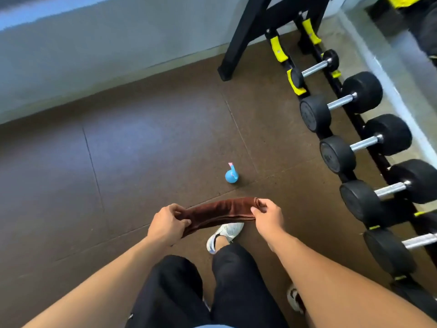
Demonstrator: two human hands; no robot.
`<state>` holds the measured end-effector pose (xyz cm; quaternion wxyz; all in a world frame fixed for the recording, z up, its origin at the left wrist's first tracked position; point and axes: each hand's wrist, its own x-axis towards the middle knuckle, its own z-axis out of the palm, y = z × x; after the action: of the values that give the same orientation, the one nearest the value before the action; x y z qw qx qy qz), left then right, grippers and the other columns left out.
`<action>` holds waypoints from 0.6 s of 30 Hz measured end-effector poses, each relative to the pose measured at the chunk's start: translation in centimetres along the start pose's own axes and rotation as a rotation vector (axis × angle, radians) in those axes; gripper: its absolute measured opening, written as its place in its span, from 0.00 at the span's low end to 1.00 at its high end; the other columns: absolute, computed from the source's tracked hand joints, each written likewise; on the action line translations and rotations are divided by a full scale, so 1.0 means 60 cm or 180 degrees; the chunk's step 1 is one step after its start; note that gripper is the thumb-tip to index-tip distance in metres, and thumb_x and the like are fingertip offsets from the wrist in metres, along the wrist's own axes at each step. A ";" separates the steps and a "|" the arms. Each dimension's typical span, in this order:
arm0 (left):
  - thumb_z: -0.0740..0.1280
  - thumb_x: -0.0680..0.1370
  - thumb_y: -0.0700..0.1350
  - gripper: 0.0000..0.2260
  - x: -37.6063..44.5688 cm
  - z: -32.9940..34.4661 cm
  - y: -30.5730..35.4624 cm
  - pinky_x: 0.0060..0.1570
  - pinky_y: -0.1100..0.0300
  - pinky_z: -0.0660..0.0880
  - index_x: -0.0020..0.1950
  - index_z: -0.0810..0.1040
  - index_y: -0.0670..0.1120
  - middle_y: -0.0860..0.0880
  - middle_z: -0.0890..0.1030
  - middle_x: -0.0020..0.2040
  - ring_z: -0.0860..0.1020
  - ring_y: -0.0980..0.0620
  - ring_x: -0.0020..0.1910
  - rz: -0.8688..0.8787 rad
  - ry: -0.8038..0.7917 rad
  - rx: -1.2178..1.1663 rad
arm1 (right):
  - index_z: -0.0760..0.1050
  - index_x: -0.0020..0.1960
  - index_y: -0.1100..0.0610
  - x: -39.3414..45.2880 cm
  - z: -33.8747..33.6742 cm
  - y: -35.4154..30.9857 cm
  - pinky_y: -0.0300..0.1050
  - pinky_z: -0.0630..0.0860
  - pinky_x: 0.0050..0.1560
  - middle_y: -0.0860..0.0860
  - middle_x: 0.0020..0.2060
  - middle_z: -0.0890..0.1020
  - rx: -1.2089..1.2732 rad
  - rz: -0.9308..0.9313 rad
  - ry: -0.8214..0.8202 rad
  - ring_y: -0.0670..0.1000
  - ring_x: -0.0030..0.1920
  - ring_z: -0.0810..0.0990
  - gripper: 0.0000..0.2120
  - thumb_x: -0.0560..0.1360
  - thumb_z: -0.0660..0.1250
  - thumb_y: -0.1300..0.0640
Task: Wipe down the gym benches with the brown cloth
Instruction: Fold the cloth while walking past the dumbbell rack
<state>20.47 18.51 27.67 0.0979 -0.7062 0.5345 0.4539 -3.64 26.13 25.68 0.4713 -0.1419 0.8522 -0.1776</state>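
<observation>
The brown cloth (220,213) is folded into a long band and stretched between both hands, above the floor in front of my legs. My left hand (166,224) grips its left end with curled fingers. My right hand (268,215) pinches the right end between thumb and fingers. No gym bench is in view.
A small blue spray bottle (231,175) with a pink tip stands on the brown rubber floor (142,150) just beyond the cloth. A black and yellow rack of dumbbells (340,110) runs along the right. A black frame leg (238,50) stands near the pale wall (94,55).
</observation>
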 end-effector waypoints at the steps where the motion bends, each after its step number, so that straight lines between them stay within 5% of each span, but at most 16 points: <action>1: 0.74 0.76 0.43 0.08 0.032 0.006 0.022 0.43 0.59 0.72 0.52 0.80 0.53 0.52 0.82 0.44 0.80 0.49 0.46 0.0015 0.0016 0.0015 | 0.77 0.71 0.56 0.038 -0.002 -0.009 0.45 0.74 0.60 0.54 0.65 0.83 0.0012 0.0015 0.0028 0.55 0.64 0.81 0.17 0.83 0.69 0.59; 6: 0.70 0.77 0.41 0.09 0.217 0.078 0.092 0.49 0.52 0.80 0.55 0.81 0.53 0.50 0.83 0.47 0.82 0.44 0.47 -0.0010 -0.0020 0.0030 | 0.78 0.69 0.59 0.245 0.021 -0.033 0.39 0.70 0.54 0.55 0.62 0.84 0.0139 0.0082 0.0226 0.53 0.60 0.81 0.16 0.82 0.69 0.61; 11: 0.70 0.77 0.41 0.12 0.425 0.193 0.100 0.51 0.56 0.76 0.59 0.82 0.53 0.49 0.85 0.52 0.82 0.44 0.53 0.0146 -0.0171 0.0227 | 0.81 0.66 0.62 0.470 0.085 0.001 0.38 0.70 0.53 0.58 0.59 0.86 0.0150 0.0129 0.0338 0.55 0.58 0.83 0.14 0.81 0.70 0.63; 18: 0.69 0.77 0.39 0.11 0.623 0.320 0.072 0.49 0.59 0.73 0.57 0.82 0.49 0.47 0.85 0.52 0.81 0.44 0.54 0.0258 -0.0471 0.0421 | 0.81 0.66 0.54 0.695 0.170 0.073 0.39 0.69 0.52 0.53 0.60 0.86 -0.0130 0.0159 0.0565 0.57 0.62 0.82 0.13 0.82 0.69 0.59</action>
<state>7.14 3.78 -9.61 0.1650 -0.6406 0.5826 0.4721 -16.75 11.24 -12.65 0.3952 -0.1140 0.8973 -0.1602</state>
